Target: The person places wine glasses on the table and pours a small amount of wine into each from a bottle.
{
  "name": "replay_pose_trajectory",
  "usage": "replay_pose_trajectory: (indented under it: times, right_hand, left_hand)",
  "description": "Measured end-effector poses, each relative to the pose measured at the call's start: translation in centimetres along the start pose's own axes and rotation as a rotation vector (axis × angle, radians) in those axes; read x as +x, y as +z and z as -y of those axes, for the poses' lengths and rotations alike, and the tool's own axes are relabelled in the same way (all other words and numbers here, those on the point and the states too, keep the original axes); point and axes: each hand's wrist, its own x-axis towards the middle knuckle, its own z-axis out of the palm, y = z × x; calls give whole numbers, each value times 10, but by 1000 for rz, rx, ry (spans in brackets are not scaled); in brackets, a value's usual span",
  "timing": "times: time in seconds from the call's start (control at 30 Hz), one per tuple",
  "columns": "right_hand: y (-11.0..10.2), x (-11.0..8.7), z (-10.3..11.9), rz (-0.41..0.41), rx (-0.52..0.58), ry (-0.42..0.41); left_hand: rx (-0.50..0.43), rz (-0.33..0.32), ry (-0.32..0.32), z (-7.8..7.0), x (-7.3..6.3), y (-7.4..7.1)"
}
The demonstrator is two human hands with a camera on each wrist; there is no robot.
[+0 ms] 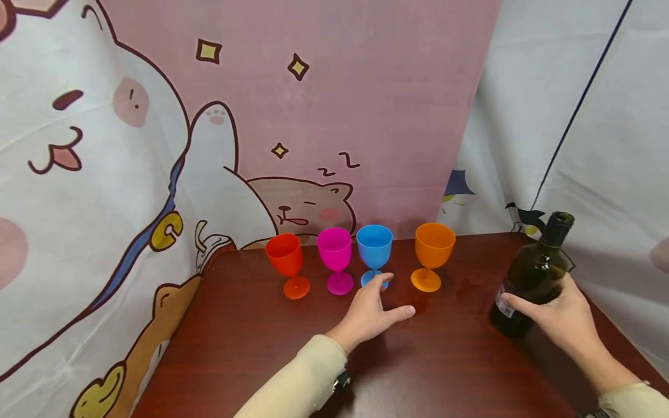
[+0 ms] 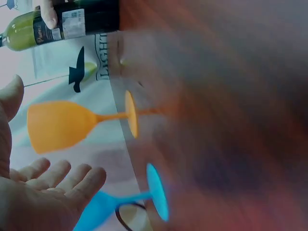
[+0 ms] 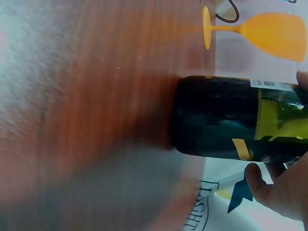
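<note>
On the right side of the table, my right hand [image 1: 564, 319] grips a dark green wine bottle [image 1: 530, 270] around its body, thumb across the label. The bottle has no cap on its mouth, and its neck leans slightly right in the head view. My left hand [image 1: 368, 310] is empty, fingers and thumb spread, held in front of the blue goblet [image 1: 374, 247] and overlapping its foot in the head view. An orange goblet [image 1: 435, 247] stands between that hand and the bottle. Further left stand a magenta goblet [image 1: 334, 249] and a red goblet [image 1: 284, 255].
All the plastic goblets stand upright in a row near the back edge of the dark red-brown table [image 1: 251, 348]. Behind it hangs a pink and white cloth [image 1: 387, 116] printed with cartoon animals. White cloth [image 1: 622, 232] also hangs along the right side.
</note>
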Motion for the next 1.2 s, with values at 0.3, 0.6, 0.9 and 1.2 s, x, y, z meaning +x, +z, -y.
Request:
replay_pose_trajectory:
  times: [0.3, 0.6, 0.9, 1.2]
  right_hand:
    - [-3, 23, 11, -2, -124, -149]
    - [-27, 61, 35, 75, -280, -226]
    - [-54, 91, 57, 161, -465, -325]
    - [-62, 103, 61, 195, -589, -383]
  left_hand:
    - [-125, -110, -38, -44, 51, 35]
    - [-89, -262, -13, -71, 86, 50]
    - [47, -315, -22, -70, 111, 50]
    - [92, -304, -14, -66, 121, 56]
